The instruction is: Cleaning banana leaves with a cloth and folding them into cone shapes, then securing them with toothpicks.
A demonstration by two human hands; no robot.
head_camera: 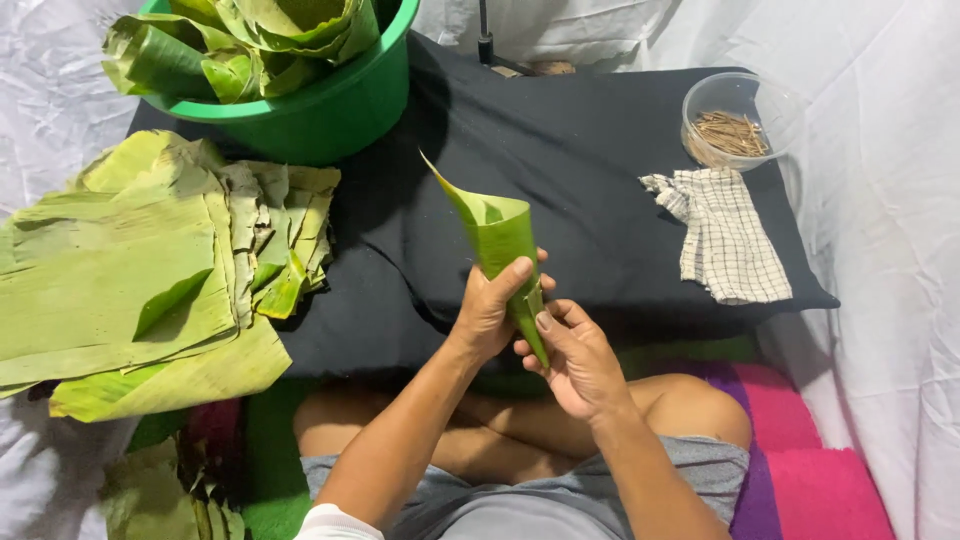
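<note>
Looking down in the head view: low black-covered table (600, 180) across the middle of the frame, crumpled white sheeting (880, 250) behind it and on both sides. Striped pink, purple and green mat (800, 440) at the bottom, under the person's crossed legs.

Upper left of the frame: green plastic tub (340, 105) packed with rolled leaves. Left of centre: stack of flat banana leaves (130, 270), overhanging the table edge. Upper right: clear round container (740, 115) with thin brown sticks (728, 133) inside. Just below it, a checked cloth (725, 235) lies crumpled on the black surface.

Centre frame: banana-leaf cone (500, 240), held in the air above the near table edge, mouth up, tip pointing down.

Left hand (490, 310) wraps the cone's lower half from the left, thumb pressed across its front. Right hand (575, 360) sits just below and to the right, fingers curled, thumb and fingertips pinching the narrow tip. Both hands are grasping the cone; neither touches the table.
</note>
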